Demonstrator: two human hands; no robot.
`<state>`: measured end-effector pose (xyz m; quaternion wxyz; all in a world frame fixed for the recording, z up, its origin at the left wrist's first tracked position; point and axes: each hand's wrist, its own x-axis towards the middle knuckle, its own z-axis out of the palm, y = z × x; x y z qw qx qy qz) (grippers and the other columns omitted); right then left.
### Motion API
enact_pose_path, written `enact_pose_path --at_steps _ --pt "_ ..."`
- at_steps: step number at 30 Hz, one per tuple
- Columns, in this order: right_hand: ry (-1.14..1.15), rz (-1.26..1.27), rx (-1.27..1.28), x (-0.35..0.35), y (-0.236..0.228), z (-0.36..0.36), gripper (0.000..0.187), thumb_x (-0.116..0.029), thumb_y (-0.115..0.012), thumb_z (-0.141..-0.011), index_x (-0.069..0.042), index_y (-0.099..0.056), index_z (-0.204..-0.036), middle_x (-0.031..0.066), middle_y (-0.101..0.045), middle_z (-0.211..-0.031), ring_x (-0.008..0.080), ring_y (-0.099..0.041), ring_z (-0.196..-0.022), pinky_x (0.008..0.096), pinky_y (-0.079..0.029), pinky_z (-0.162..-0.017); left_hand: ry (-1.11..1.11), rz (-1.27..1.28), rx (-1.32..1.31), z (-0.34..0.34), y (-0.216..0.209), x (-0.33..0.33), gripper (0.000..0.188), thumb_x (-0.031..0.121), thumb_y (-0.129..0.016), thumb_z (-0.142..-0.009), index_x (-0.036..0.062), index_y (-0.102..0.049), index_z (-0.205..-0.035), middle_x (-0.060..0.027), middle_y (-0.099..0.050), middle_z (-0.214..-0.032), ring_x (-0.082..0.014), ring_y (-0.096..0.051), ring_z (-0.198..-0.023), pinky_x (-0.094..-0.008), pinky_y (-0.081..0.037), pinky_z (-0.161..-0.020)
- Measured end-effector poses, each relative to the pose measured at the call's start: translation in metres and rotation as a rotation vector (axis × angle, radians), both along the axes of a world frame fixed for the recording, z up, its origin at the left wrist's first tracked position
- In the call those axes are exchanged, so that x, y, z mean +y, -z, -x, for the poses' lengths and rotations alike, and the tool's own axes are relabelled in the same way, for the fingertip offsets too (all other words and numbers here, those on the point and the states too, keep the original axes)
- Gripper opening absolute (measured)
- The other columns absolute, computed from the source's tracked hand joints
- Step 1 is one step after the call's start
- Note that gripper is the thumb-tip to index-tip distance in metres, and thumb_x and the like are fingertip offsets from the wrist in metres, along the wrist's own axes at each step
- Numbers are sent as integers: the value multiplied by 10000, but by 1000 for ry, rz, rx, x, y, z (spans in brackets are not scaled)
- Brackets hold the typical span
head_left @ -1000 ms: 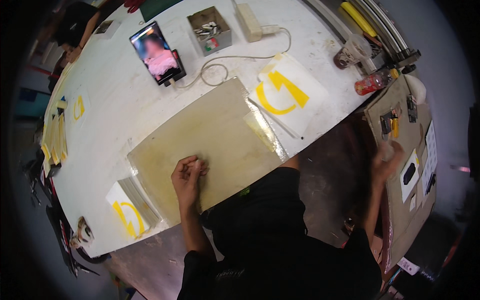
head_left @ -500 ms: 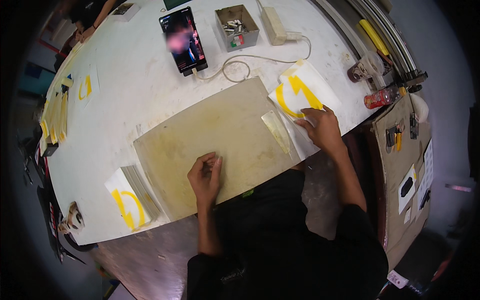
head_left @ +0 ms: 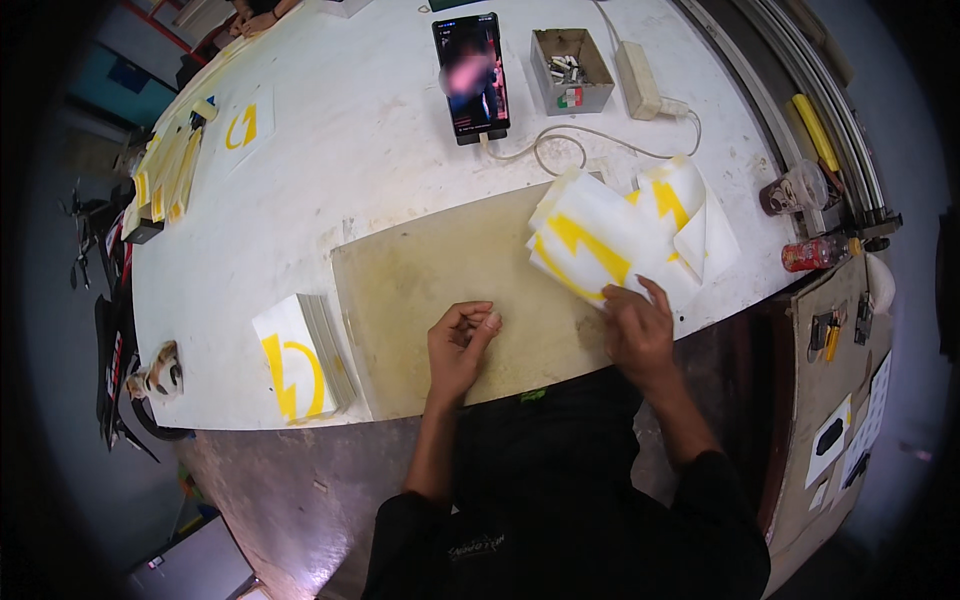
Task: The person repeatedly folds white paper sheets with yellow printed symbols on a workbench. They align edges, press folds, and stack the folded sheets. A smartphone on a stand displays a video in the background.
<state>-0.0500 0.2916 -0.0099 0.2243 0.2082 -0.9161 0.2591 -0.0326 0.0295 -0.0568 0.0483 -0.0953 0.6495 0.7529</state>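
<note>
Between the thumb and fingers of my right hand [head_left: 640,330] is the near corner of a white paper sheet [head_left: 565,245] with a yellow printed shape. The sheet is raised and tilted over the right end of a tan mat [head_left: 400,270]; whether it is one sheet or several together I cannot tell. Just beyond it lie more white sheets with yellow print [head_left: 665,205], one with a folded-over corner. My left hand [head_left: 463,345] hovers over the mat's near middle, fingers curled in against the thumb, nothing visible in them. Left of the mat stands a thick stack of similar printed sheets [head_left: 290,370].
At the back are a phone [head_left: 470,75] on a stand, its cable, a grey box of small metal pieces [head_left: 572,75] and a white power strip [head_left: 637,80]. A plastic cup [head_left: 795,188] and a red-labelled bottle [head_left: 815,254] stand right. A calico cat [head_left: 160,372] is at the left edge.
My right hand has taken hold of the sheet and drawn it left, off the right-hand pile and over the mat. It now covers the flat pale strip at the mat's right end. The view has shifted.
</note>
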Motion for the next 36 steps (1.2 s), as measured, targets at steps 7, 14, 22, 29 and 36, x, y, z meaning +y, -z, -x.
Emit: enact_pose_path --at_steps 7,14,22,29,36 --pt "12 546 -592 -21 7 -22 182 -124 -767 -909 13 -670 -978 127 -734 -848 198 -714 -771 304 -563 -713 -27 -126 -218 16 -28 13 435 270 -531 -1067 -39 -471 -1368 -202 -683 -1159 -226 -715 -932 -328 -580 -817" --pt "265 971 -581 0 6 -28 71 -59 -691 -964 -1 -654 -984 17 -692 -866 50 -602 -781 222 -480 -689 -63 20 -264 33 -27 44 584 255 -682 -990 -42 -420 -1420 -169 -695 -1026 -232 -727 -806 -309 -588 -710" --pt "669 959 534 118 -77 -24 191 -138 -633 -1022 -12 -530 -1122 142 -681 -958 124 -641 -828 251 -540 -736 -2 650 96 43 -15 76 545 308 -823 -851 -22 -617 -1233 -111 -681 -922 -180 -661 -612 -313 -544 -573" --pt "412 355 360 79 -35 -15 169 -101 -557 -1039 36 -526 -1135 93 -528 -1037 155 -545 -925 297 -469 -760 -4 1151 297 41 -11 93 537 430 -880 -743 91 -712 -1123 -56 -622 -866 -232 -671 -701 -373 -543 -586" --pt "562 889 56 95 17 69 192 -166 -535 -1072 23 -511 -1093 79 -538 -1012 132 -512 -979 276 -444 -901 5 1116 277 40 -6 93 541 434 -871 -749 89 -711 -1133 -58 -633 -890 -234 -677 -715 -373 -547 -596"
